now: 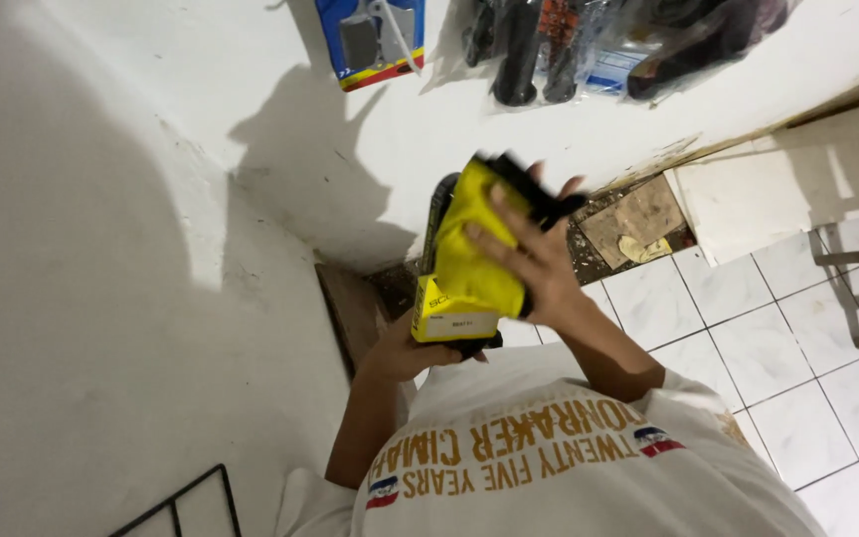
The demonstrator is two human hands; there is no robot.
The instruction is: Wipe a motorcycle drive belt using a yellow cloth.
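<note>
A yellow and black carton point(469, 259), long and narrow, is held up in front of my chest. My left hand point(405, 350) grips its lower end from below. My right hand point(534, 261) lies flat against the carton's right side, fingers spread over the yellow face and its black top edge. The carton's near end shows a pale label. Both forearms rise from my white printed shirt at the bottom of the view.
White wall fills the left. A blue packaged item point(375, 40) and several black items in clear bags point(589, 45) hang on the wall above. White floor tiles point(777, 348) lie at right, with debris and cardboard scraps point(638, 224) by the wall. A black wire frame point(191, 502) shows bottom left.
</note>
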